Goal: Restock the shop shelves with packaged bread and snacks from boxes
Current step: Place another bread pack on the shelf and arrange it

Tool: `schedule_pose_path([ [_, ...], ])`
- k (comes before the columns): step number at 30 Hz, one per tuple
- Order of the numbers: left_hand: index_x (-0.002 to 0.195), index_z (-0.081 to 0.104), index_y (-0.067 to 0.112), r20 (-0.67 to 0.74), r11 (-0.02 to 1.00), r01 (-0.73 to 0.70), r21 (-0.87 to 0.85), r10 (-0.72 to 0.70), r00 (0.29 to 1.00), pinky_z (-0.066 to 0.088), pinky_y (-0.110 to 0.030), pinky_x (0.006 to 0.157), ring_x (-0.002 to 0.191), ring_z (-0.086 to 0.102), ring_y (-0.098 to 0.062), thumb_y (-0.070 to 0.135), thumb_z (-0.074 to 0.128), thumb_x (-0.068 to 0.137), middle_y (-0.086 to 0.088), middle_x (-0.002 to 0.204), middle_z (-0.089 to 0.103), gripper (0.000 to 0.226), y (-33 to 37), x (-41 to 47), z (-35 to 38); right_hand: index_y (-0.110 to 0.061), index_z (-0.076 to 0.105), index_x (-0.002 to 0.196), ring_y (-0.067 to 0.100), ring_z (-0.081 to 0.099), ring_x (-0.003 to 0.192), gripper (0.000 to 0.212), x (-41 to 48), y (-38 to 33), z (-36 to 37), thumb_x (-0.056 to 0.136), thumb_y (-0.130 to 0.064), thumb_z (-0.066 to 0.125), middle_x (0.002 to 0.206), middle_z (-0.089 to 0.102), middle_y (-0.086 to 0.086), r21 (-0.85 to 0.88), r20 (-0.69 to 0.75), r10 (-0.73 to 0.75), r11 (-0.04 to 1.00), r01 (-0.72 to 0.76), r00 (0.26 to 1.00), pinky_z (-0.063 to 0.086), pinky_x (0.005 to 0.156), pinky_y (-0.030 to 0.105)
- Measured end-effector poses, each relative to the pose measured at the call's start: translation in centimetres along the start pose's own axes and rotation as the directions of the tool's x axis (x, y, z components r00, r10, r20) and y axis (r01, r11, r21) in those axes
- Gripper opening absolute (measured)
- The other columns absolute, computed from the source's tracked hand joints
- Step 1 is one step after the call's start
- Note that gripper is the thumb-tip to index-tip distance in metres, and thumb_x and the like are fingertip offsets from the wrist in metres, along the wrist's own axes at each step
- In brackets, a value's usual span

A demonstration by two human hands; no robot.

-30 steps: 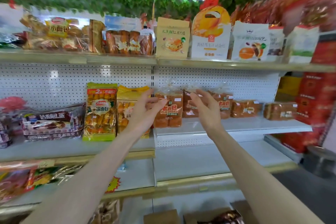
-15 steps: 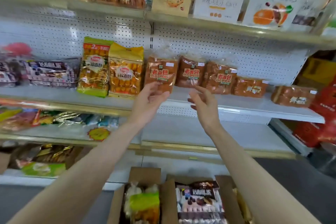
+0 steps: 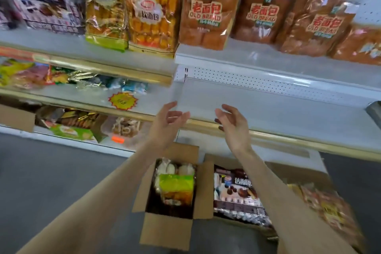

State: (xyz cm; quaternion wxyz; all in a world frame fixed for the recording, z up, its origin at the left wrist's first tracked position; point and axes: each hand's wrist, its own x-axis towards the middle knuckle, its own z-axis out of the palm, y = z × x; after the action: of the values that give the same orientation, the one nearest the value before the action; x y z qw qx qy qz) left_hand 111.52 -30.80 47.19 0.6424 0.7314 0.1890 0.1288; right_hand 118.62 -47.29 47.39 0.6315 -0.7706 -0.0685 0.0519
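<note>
My left hand (image 3: 168, 121) and my right hand (image 3: 233, 122) hang empty with relaxed fingers, palms facing each other, in front of the bare lower shelf (image 3: 278, 113). Below them an open cardboard box (image 3: 167, 231) holds a green-labelled snack pack (image 3: 177, 186) and pale buns. A second open box (image 3: 292, 173) to its right holds a dark chocolate-cake pack (image 3: 237, 194). On the upper shelf (image 3: 257, 57) stand brown "Old Bread" bags (image 3: 208, 12) in a row, with yellow soft-bread bags (image 3: 150, 12) to their left.
A purple cake pack (image 3: 51, 10) lies at the upper left. The left shelves hold mixed snack bags (image 3: 31, 74) and a starburst price tag (image 3: 123, 100). More orange packs (image 3: 329, 206) lie at the lower right. Grey floor (image 3: 51, 171) spreads to the left.
Both hands have come down from the bread bags on the upper shelf to the level of the lower shelf, holding nothing. The view has tilted down, showing the boxes fully.
</note>
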Motion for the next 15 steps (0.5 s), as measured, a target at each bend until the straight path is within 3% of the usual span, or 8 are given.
schedule_pose_path([
  [4, 0.132, 0.047, 0.014, -0.022, 0.992, 0.125, -0.006, -0.125, 0.992, 0.043, -0.004, 0.062, 0.087, 0.061, -0.002, 0.022, 0.067, 0.09, 0.007, 0.095, 0.063, 0.047, -5.8, 3.9, 0.4, -0.02, 0.057, 0.118, 0.017, 0.065, 0.101, 0.027, 3.1, 5.8, 2.6, 0.093, -0.031, 0.061, 0.103, 0.068, 0.0, -0.028, 0.024, 0.108, 0.994, -0.107, 0.994, 0.051, 0.095, 0.039],
  [10, 0.135, 0.047, 0.02, -0.034, 0.944, 0.329, 0.039, -0.327, 0.944, 0.043, -0.003, 0.058, 0.098, 0.063, -0.006, 0.033, 0.066, 0.089, 0.004, 0.113, 0.067, 0.051, -15.8, 7.6, 0.4, -0.017, 0.054, 0.132, 0.011, 0.061, 0.107, 0.043, 5.7, 15.2, 6.1, 0.094, -0.035, 0.059, 0.117, 0.064, 0.0, -0.107, 0.105, 0.273, 0.959, -0.262, 0.956, 0.047, 0.082, 0.016],
  [14, 0.139, 0.046, 0.017, -0.059, 0.897, 0.438, 0.062, -0.435, 0.898, 0.042, -0.003, 0.059, 0.108, 0.061, -0.014, 0.033, 0.066, 0.089, -0.003, 0.121, 0.064, 0.056, -22.3, 8.9, 0.6, -0.016, 0.051, 0.137, 0.008, 0.059, 0.11, 0.053, 6.6, 21.6, 7.8, 0.091, -0.04, 0.061, 0.123, 0.063, -0.005, -0.173, 0.115, 0.386, 0.915, -0.365, 0.915, 0.048, 0.099, 0.033],
  [15, 0.138, 0.047, 0.016, -0.061, 0.887, 0.456, 0.074, -0.452, 0.89, 0.042, -0.003, 0.058, 0.108, 0.061, -0.015, 0.032, 0.067, 0.089, -0.004, 0.12, 0.063, 0.055, -24.2, 9.0, 0.7, -0.017, 0.053, 0.135, 0.004, 0.06, 0.106, 0.05, 6.7, 23.5, 8.2, 0.091, -0.04, 0.061, 0.118, 0.064, -0.009, -0.186, 0.119, 0.409, 0.904, -0.385, 0.904, 0.049, 0.097, 0.031],
])
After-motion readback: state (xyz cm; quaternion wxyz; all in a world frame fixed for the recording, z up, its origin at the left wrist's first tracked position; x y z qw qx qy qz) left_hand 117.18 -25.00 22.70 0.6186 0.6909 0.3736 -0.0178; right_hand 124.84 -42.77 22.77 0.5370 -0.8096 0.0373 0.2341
